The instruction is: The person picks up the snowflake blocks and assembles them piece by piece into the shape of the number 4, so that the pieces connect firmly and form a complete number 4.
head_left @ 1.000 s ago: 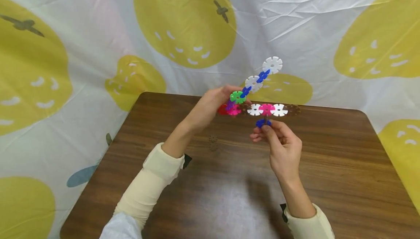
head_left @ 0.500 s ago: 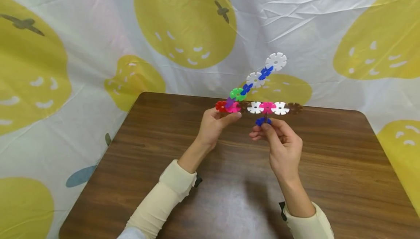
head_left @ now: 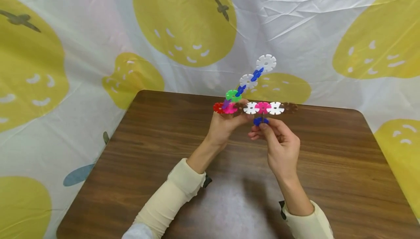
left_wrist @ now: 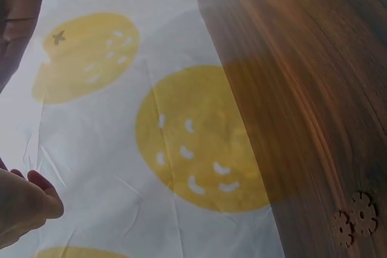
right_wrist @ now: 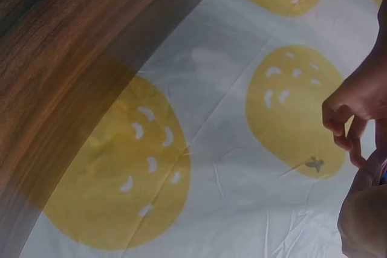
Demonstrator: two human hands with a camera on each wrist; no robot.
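A model of slotted plastic snowflake discs (head_left: 262, 108) hangs over the wooden table. Its level row has red, pink, white and brown discs; a slanting arm of purple, green, blue and white discs rises from the left end. My right hand (head_left: 283, 148) pinches the short stem under the row, beside a blue disc (head_left: 257, 121). With its thumb below the row and fingers behind, my left hand (head_left: 223, 126) grips the row's left part near a dark brown disc. The fingertips there are partly hidden. Some of the left hand's bent fingers (right_wrist: 340, 119) show in the right wrist view.
Two loose brown discs (left_wrist: 363, 212) lie on the table (head_left: 328, 166), seen in the left wrist view; the left arm hides their spot in the head view. A white cloth (head_left: 305, 38) with yellow fruit prints hangs behind and beside the table.
My left hand drops from behind the slanting arm to below the row's red end, then slides right along the row. The model shifts slightly left. My right hand keeps its pinch.
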